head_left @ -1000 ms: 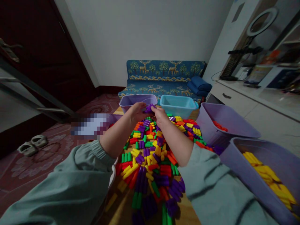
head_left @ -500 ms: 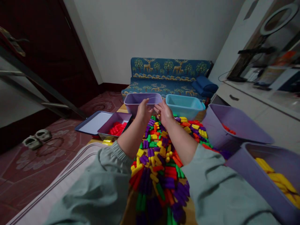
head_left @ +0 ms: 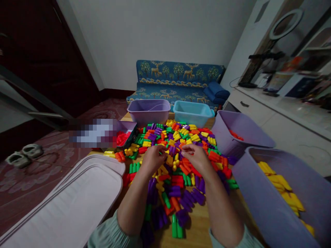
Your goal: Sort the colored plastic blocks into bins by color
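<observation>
Plastic toy blocks in red, orange, yellow, green and purple lie in a loose spread over the wooden table. Just above the middle of the spread, my left hand has its fingers loosely curled, thumb and fingertips apart, and no block shows in it. Facing it, my right hand is likewise bent with fingers apart, over orange blocks. Between the two hands are yellow blocks and purple ones. Whether any fingertip touches a block, I cannot tell.
Behind the blocks stand a purple bin and a light blue bin. On the right, one purple bin holds a few orange-red blocks; another holds yellow ones. White lids lie left, near a box of red blocks.
Both hands have come down and back from near the rear bins to low over the blocks, and moved farther apart. The view has tilted and shifted.
</observation>
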Demonstrator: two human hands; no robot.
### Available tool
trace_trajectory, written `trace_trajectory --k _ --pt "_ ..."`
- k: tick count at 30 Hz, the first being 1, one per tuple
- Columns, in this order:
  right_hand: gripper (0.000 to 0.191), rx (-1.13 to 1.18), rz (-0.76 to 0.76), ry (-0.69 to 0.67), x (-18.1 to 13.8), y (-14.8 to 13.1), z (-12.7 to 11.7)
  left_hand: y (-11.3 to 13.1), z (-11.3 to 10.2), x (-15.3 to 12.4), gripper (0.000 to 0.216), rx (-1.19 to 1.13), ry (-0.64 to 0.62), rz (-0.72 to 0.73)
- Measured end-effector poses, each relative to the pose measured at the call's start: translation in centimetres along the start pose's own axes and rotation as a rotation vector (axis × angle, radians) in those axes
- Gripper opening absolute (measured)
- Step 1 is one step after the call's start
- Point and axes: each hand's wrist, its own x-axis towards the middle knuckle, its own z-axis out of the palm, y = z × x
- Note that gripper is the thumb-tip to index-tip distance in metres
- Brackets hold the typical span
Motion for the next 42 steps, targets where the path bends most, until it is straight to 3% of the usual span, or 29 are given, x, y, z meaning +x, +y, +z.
trace_trajectory --k 3,5,9,12,16,19,24,27,31,38,42 --pt "0.023 -0.257 -0.011 -0.148 -0.8 -1.1 -1.4 0.1 -1.6 -0.9 0.024 0.167 -0.194 0.059" --pt "0.033 -0.474 -0.005 -0.205 -1.4 -2.0 -1.7 0.0 -1.9 -1.1 0.040 0.244 -0.244 0.100" --pt "0.066 -0.793 -0.031 -0.306 -2.6 -3.0 0.3 -0.2 -0.4 -1.5 0.073 0.316 -0.306 0.187" --pt "0.057 -0.851 -0.059 -0.256 -2.7 -3.0 2.7 0.0 1.4 -1.6 0.059 0.358 -0.286 0.201" --pt "0.040 -0.674 -0.031 -0.103 -2.0 -1.9 4.1 -0.2 2.7 -1.2 0.042 0.255 -0.172 0.171" --pt "0.031 -0.291 0.032 -0.022 -1.2 -0.8 4.2 -1.0 3.1 -0.6 0.041 -0.030 -0.073 0.131" --pt "0.038 0.313 0.104 0.027 -0.9 0.2 4.4 -1.5 3.5 0.1 0.040 -0.622 -0.031 -0.059" --pt "0.045 0.506 0.166 0.003 -1.0 0.1 4.8 -1.4 3.6 0.4 0.037 -0.745 0.047 -0.079" --pt "0.046 0.570 0.188 0.011 -0.9 0.1 4.9 -1.6 3.6 0.4 0.042 -0.797 0.038 -0.116" --pt "0.044 0.451 0.196 0.076 -0.6 0.7 4.8 -1.0 3.5 -0.3 0.051 -0.922 -0.073 -0.225" --pt "0.044 0.429 0.185 0.055 -0.7 0.6 4.8 -0.4 3.3 -0.5 0.049 -0.966 -0.098 -0.210"
